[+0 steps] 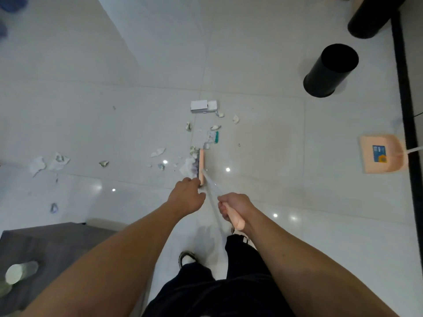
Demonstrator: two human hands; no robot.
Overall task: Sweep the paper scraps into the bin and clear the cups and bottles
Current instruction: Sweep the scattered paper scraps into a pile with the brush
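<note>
- The broom (201, 167) is held by both hands: the right hand (235, 210) is wrapped around the handle's end, and the left hand (186, 194), nearer the head, is curled on the shaft.
- The head's long axis is pointed away from the person; most paper scraps (158, 152) are spread to its left.
- Two bins (330, 70) are seen far right, one dustpan (383, 156) and one cup (19, 272).

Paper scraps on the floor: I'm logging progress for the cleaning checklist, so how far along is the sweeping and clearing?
Early stage. Nothing looks done: paper scraps lie scattered on the tiles, some near a white box. In hand: the right hand grips the broom handle, the left hand is beside it, brush head against a scrap pile. Left: the dustpan sits unused, the black bin stands apart, and a cup remains.
</note>
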